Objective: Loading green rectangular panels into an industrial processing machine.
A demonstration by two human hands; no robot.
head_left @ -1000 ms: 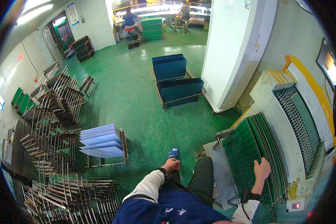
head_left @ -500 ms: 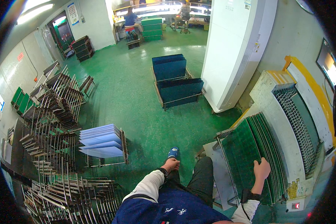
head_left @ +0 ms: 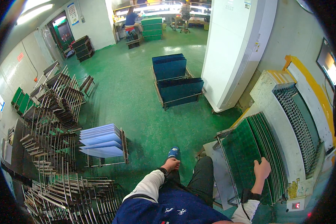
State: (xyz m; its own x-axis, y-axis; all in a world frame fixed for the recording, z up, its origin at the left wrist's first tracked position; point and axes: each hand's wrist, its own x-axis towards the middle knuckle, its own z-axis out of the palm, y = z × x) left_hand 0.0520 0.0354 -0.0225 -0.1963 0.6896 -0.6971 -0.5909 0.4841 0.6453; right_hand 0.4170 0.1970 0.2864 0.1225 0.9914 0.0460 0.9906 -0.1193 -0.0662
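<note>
Currently, the right hand (head_left: 262,168) is resting on the green panels (head_left: 250,149), which are standing just left of the pale machine (head_left: 295,125).
The hands are sitting well apart; whether the right is gripping an edge, I cannot tell. Farther left of the machine, the left hand (head_left: 171,164) is lying half-curled, its inside hidden. Pale-blue sheets (head_left: 102,141) are standing left beyond it.

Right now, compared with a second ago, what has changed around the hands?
Nothing visibly moved there, and nothing was taken up or let go. The right hand stays at the green panels, the left hand stays by the legs, and the pale blue sheets stand as before.
</note>
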